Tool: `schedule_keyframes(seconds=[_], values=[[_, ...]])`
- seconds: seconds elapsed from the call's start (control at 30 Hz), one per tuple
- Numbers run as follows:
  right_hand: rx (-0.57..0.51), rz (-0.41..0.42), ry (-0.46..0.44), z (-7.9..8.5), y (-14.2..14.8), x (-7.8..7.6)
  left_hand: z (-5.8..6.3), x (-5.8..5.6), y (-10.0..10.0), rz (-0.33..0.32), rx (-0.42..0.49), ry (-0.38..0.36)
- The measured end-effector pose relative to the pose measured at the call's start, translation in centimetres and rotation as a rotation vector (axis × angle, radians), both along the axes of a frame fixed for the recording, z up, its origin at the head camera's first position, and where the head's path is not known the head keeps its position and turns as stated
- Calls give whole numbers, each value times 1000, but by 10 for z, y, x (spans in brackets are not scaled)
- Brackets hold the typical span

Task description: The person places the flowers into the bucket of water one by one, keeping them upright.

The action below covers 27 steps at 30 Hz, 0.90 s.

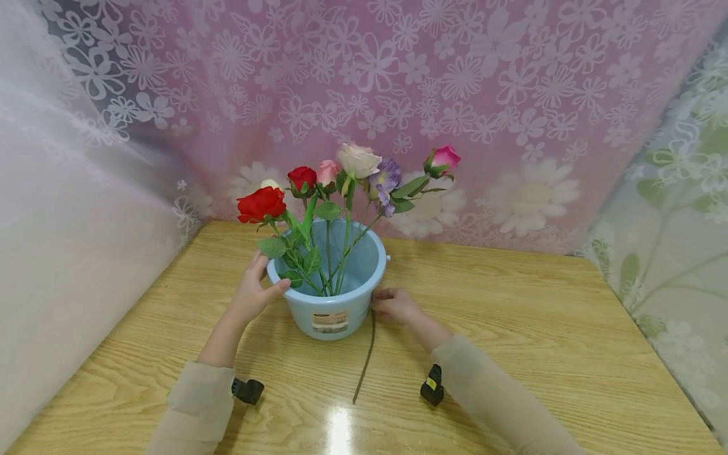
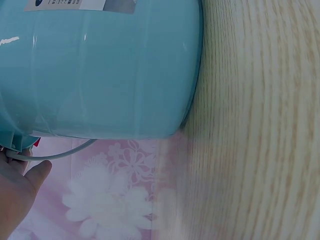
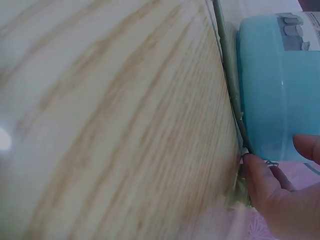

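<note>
A light blue bucket [image 1: 332, 319] stands upright on the table with several artificial flowers in it: red roses [image 1: 261, 204], a cream rose [image 1: 358, 160], a purple flower [image 1: 385, 181] and a magenta bud [image 1: 443, 159]. My left hand [image 1: 254, 287] holds its left rim, thumb at the front edge and fingers on the outer side beside the bucket's handle [image 2: 67, 151]. Against the bucket's lower right side is my right hand [image 1: 398, 306]. Its fingertips [image 3: 250, 159] touch a long brown-green stem [image 3: 230, 75] lying along the base, the thumb apart from it. Leaves show past those fingers.
A wood-grain table [image 1: 500, 328] lies under everything. Behind hangs a pink flowered curtain [image 1: 318, 76], with a pale sheet [image 1: 85, 208] at the left and a leafy curtain [image 1: 677, 253] at the right. Black wrist devices [image 1: 432, 385] sit at both sleeves.
</note>
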State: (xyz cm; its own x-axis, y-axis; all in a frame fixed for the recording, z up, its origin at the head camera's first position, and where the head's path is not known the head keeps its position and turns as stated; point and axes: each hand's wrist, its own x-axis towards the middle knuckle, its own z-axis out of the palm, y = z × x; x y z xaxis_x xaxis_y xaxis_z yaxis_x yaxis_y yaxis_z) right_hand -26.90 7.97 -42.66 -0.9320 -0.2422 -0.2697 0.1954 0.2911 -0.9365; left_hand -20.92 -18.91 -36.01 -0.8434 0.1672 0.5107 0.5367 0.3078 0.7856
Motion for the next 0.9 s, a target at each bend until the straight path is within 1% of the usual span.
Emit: schedule_keyframes(seconds=[0.2, 0.27, 0.63, 0.9], values=[[-110, -19, -82, -1, -1, 0, -1, -1, -1, 3, -4, -10], [-129, -33, -108, -2, -1, 0, -1, -1, -1, 2, -4, -13], [-166, -82, -173, -4, -3, -2, -1, -1, 0, 3, -3, -5], [-186, -79, -186, -7, -3, -2, -1, 0, -1, 8, -12, -17]])
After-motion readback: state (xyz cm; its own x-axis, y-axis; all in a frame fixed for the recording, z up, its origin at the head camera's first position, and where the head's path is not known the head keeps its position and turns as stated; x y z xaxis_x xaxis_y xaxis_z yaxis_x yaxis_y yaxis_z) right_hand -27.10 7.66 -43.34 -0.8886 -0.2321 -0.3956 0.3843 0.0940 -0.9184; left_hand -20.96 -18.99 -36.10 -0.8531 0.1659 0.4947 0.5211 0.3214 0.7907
